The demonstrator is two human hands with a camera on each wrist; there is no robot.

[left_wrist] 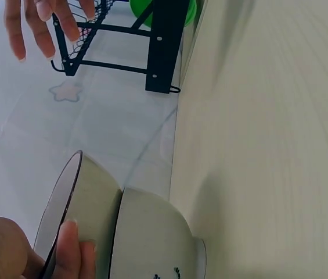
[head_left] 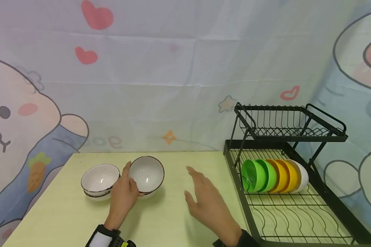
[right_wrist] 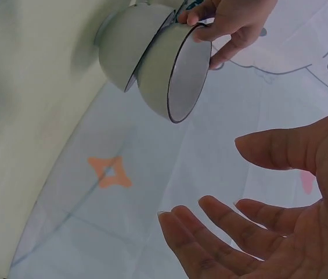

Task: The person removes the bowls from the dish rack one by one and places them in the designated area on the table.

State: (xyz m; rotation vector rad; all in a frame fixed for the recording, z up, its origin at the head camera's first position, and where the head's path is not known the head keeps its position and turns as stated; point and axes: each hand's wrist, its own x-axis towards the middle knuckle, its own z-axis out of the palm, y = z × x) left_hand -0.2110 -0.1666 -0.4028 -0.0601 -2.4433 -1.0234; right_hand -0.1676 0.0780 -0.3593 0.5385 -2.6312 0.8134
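My left hand (head_left: 123,196) pinches the rim of a white bowl (head_left: 147,174) with a dark edge, left of the table's middle. The left wrist view shows this bowl (left_wrist: 91,212) tilted on top of a second white bowl (left_wrist: 152,232), whose foot is near the tabletop. Just left of the hand is a stack of white bowls (head_left: 100,178) with dark rims. My right hand (head_left: 208,204) hovers over the table, right of the held bowl, with fingers spread and nothing in them. In the right wrist view, that hand's fingers (right_wrist: 245,229) are apart from the bowls.
A black two-tier dish rack (head_left: 244,206) stands on the right. Green bowls (head_left: 253,175), yellow bowls (head_left: 279,175) and a white bowl (head_left: 302,176) stand on edge in its lower tier. A printed cloth (head_left: 160,68) hangs behind the pale table (head_left: 160,223).
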